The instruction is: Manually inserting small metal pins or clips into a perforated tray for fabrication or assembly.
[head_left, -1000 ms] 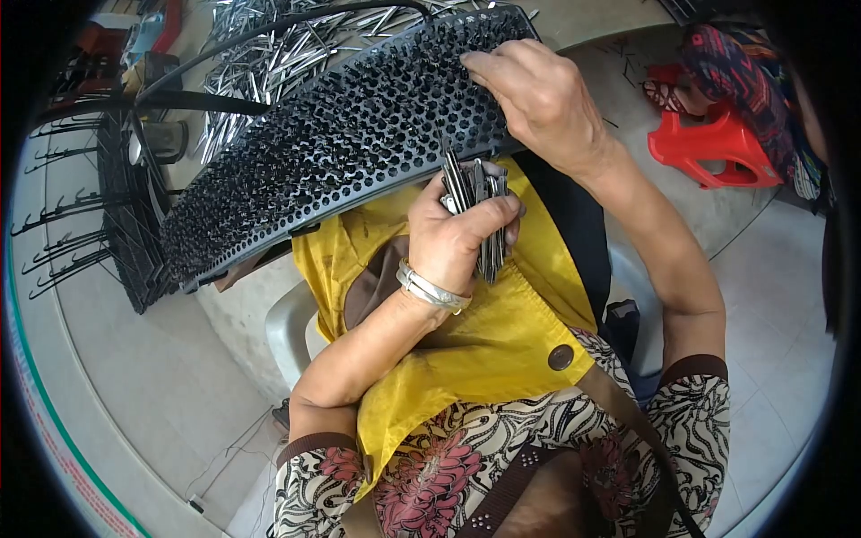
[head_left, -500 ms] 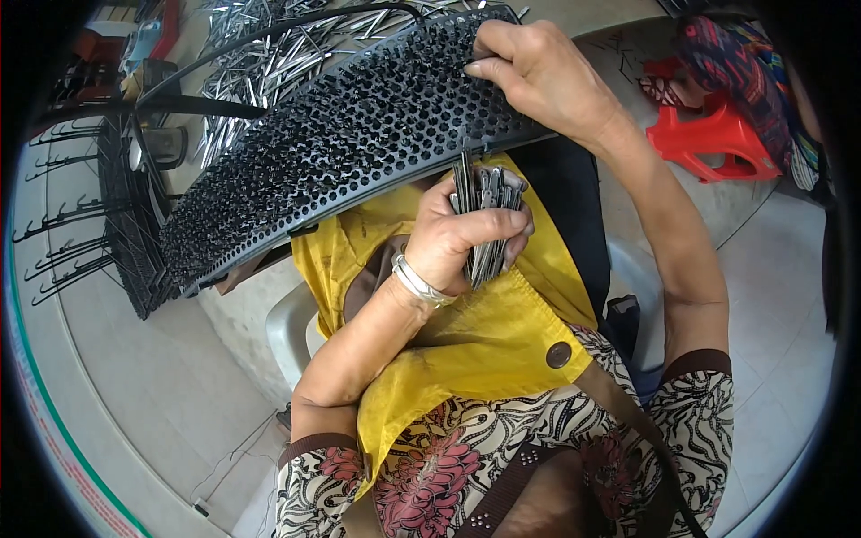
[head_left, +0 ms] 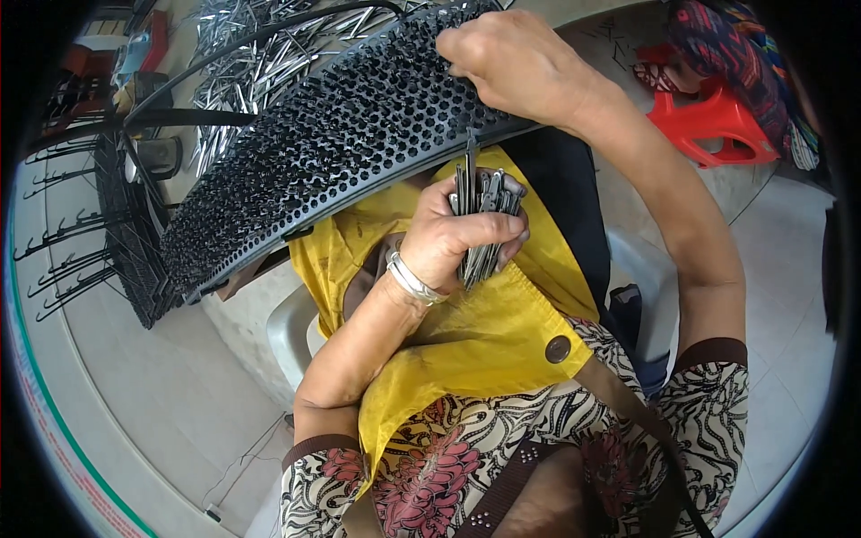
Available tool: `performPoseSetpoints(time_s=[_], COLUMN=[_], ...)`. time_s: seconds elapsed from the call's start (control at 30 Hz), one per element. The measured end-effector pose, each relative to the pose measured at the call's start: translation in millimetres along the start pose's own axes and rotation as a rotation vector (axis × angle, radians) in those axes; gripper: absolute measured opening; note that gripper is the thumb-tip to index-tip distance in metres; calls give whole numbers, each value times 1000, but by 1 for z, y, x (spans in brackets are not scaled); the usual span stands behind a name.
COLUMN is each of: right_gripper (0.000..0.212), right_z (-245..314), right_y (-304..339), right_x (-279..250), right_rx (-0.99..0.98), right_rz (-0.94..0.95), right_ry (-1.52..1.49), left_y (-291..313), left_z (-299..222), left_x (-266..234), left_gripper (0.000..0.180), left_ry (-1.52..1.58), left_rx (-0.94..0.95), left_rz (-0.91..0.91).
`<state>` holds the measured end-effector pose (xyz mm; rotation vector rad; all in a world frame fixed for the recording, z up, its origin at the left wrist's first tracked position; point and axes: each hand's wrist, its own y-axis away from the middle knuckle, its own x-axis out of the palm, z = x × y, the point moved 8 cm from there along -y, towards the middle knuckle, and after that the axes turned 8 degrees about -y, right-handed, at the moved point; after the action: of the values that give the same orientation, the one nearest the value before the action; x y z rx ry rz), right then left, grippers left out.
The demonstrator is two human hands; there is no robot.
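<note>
A bundle of slim metal strips (head_left: 484,202) is clasped upright in my left hand (head_left: 448,235), the thumb lying across its front. One strip sticks up above the others, its tip near the rim of a long black perforated rack (head_left: 359,117). Dark small pieces stand in many of the rack's round holes; toward the right end, rows of holes show bare. Over that right end is my right hand (head_left: 520,67), fingers curled and pinched together against the rack. Whatever lies between those fingertips is hidden.
Behind the rack lies a loose heap of shiny metal strips (head_left: 238,63). A black frame with hooked rods (head_left: 67,224) stands at the left. At the upper right, a person's patterned clothing (head_left: 726,45) and foot show beside a red plastic stool (head_left: 713,125). A yellow apron (head_left: 466,332) covers my lap.
My right hand has moved a little to the left along the rack, and its fingers are curled more tightly. The left hand keeps its hold on the bundle, almost in place.
</note>
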<state>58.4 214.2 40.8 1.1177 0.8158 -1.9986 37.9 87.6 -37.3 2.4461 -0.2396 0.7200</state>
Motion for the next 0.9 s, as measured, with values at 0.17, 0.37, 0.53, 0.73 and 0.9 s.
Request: performPoseSetpoints(time_s=[0.17,0.37,0.53,0.73,0.9], right_gripper=[16,9,7,5,7], right_z=[-7,-6,-13,-21,-37], right_y=[19,54,67,74,80], right_x=[-9,27,23,11,-7], right_rx=[40,384,412,411,427], right_rz=[-231,17,-95,-270,-563], right_ry=[-381,-1284,-1359,-1120,-1053], left_y=[0,0,-6,-16,-18], left_z=[-1,-2,-8,-13,-13], left_x=[-2,7,12,6,6], left_gripper=[32,30,31,38,45], left_ry=[4,61,-42,-184,-179], left_rx=[1,-18,8,44,40], left_rz=[2,126,123,67,37])
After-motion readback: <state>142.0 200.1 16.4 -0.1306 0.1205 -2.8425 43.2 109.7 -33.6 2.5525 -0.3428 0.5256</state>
